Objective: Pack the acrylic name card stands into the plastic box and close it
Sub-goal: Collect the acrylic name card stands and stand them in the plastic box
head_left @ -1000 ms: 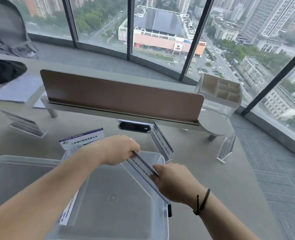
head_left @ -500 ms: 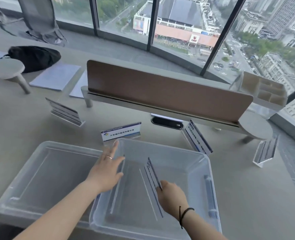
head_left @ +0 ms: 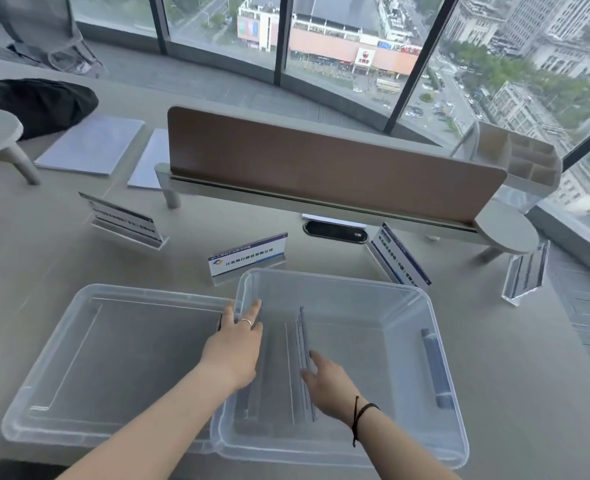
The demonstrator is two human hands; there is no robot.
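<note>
Two stands [head_left: 302, 362] lie in box [head_left: 428, 306]; both hands [head_left: 233, 351] loose, fingers apart; four stands [head_left: 248, 258] + lid [head_left: 44, 348] left on worktop [head_left: 528, 375].

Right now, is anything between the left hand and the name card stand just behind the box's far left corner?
Only the box's far wall. The left hand is inside the plastic box, and the stand sits on the table just beyond that rim. Lifting over the rim clears it; nothing else visible intervenes.
</note>
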